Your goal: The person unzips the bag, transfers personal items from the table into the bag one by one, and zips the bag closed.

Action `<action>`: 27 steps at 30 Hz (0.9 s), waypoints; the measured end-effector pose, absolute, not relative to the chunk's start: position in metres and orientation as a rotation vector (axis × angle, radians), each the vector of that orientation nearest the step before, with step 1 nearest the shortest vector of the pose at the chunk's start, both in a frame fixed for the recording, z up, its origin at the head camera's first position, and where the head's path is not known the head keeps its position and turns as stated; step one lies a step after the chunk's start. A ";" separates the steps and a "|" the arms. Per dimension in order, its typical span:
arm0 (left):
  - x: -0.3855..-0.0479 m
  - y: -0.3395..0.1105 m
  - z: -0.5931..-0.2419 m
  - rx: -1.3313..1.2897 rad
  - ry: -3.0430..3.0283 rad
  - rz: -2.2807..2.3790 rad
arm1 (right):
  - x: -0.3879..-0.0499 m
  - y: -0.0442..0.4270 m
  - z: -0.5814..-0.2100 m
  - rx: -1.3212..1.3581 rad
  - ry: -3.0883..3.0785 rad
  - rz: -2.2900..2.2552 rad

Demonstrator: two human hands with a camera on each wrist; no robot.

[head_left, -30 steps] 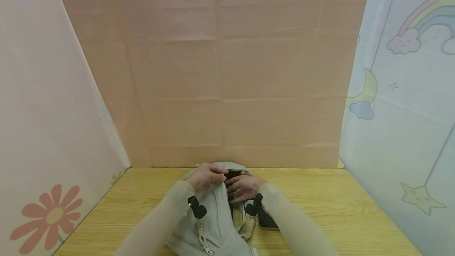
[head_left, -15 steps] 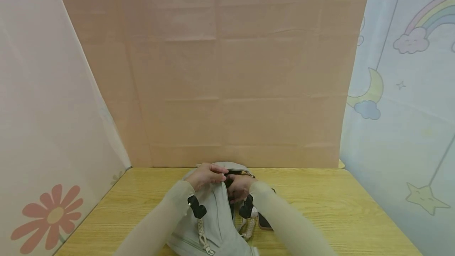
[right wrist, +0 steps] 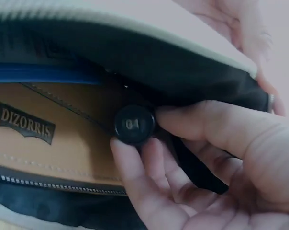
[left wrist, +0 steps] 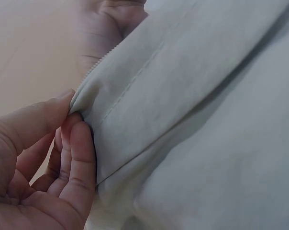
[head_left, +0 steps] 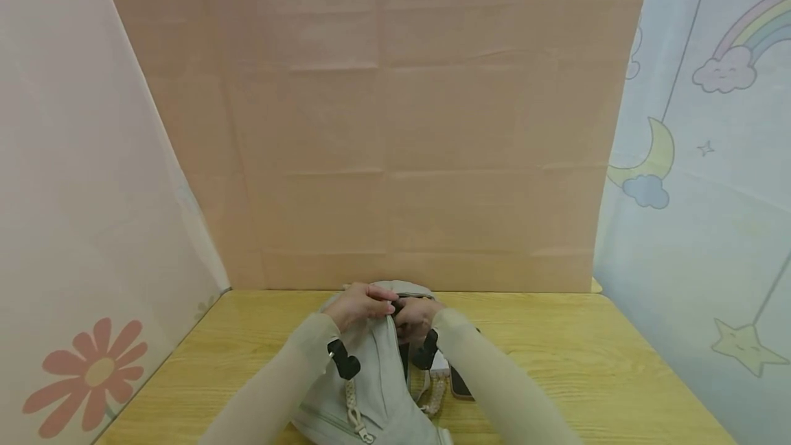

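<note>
A pale grey bag [head_left: 371, 376] lies on the table with its zipped mouth spread. My left hand [head_left: 358, 304] pinches the zippered edge of the bag [left wrist: 149, 81] between thumb and fingers. Inside the mouth, my right hand [right wrist: 221, 163] holds a small round black object marked 01 [right wrist: 134, 124] between thumb and fingertips. Beside it in the bag are a tan leather item labelled DIZORRIS [right wrist: 77, 143] and something with a blue edge [right wrist: 39, 73]. In the head view the right hand [head_left: 417, 316] is partly hidden by the bag.
A dark phone-like object [head_left: 460, 384] lies right of the bag, partly under my right sleeve, with a small white item [head_left: 439, 364] beside it. A braided strap [head_left: 436, 395] hangs by the bag. The wooden table [head_left: 556, 335] meets a brown paper-covered backdrop [head_left: 383, 122].
My right hand has moved left and deeper into the bag's mouth, its fingers now less visible in the head view. The left hand keeps its pinch on the edge.
</note>
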State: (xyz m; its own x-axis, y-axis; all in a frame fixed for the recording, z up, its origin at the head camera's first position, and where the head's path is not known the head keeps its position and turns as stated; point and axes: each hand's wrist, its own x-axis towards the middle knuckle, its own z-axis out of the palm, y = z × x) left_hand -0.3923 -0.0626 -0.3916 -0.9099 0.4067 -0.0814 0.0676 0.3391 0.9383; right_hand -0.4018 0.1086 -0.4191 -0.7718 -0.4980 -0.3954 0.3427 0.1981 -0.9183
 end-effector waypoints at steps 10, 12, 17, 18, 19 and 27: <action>-0.395 -0.061 -0.392 0.439 2.287 1.606 | -0.404 0.100 -0.429 -0.319 1.809 -1.603; -0.396 -0.061 -0.392 0.441 2.281 1.610 | -0.404 0.101 -0.431 -0.323 1.821 -1.598; -0.399 -0.062 -0.392 0.459 2.280 1.610 | -0.406 0.103 -0.433 -0.352 1.787 -1.568; -0.399 -0.062 -0.392 0.462 2.280 1.608 | -0.407 0.103 -0.434 -0.367 1.771 -1.555; -0.399 -0.062 -0.392 0.460 2.274 1.610 | -0.407 0.103 -0.434 -0.384 1.752 -1.544; -0.402 -0.063 -0.390 0.475 2.251 1.614 | -0.409 0.106 -0.434 -0.420 1.719 -1.487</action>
State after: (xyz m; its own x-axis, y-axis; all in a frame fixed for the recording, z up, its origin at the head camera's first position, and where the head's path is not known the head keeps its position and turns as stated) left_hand -0.4021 -0.0631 -0.3898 -0.8901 0.4500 -0.0719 0.0765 0.3031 0.9499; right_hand -0.4089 0.1061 -0.4339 -0.6194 -0.7010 -0.3535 0.2485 0.2520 -0.9353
